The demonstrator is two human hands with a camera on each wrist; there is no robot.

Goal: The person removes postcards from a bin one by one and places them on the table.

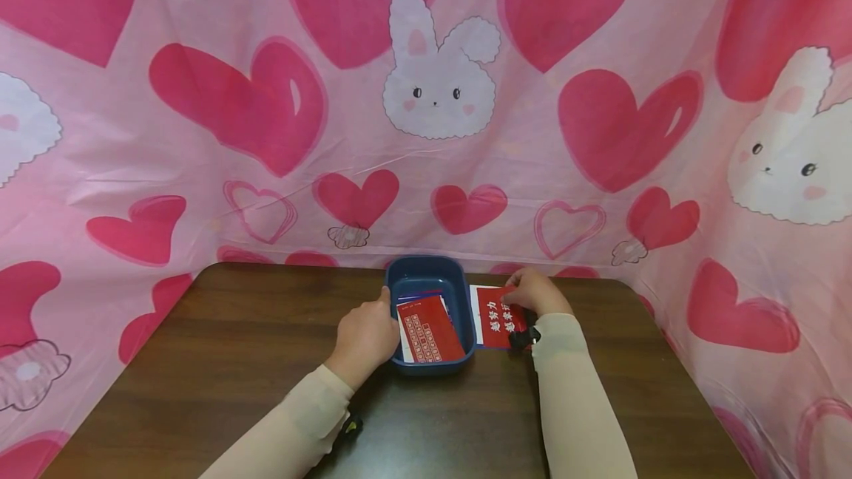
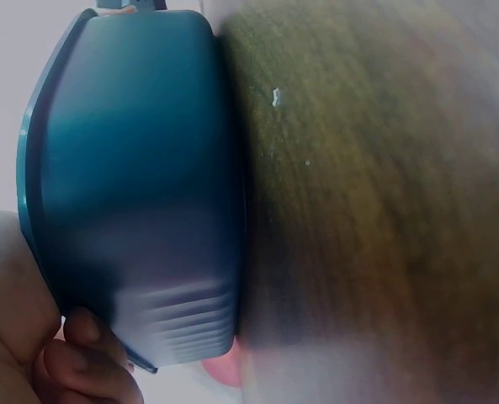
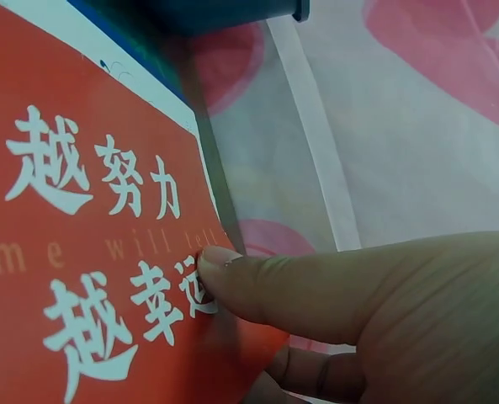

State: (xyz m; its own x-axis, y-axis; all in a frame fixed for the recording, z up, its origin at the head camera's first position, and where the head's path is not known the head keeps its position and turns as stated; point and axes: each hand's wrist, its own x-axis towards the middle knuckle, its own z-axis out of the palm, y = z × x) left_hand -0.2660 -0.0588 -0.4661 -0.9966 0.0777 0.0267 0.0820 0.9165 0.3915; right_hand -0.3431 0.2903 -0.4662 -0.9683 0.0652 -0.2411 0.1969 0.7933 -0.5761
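Observation:
A dark blue plastic bin (image 1: 431, 369) stands near the table's far edge. Inside it lies a red card with white print (image 1: 433, 331), over other cards whose white and blue edges show. My left hand (image 1: 364, 331) holds the bin's left rim; in the left wrist view, its fingers (image 2: 85, 358) curl at the rim. To the right of the bin is a red card with white Chinese characters (image 1: 491, 316), with white and blue edges below it. My right hand (image 1: 538, 293) pinches this card's far right corner, thumb on top and the other fingers partly hidden beneath.
The brown wooden table (image 1: 266, 361) reaches back to a pink curtain (image 1: 413, 157) printed with hearts and rabbits, which also hangs along both sides. A black strap piece (image 1: 524, 338) sits at my right wrist, close over the card.

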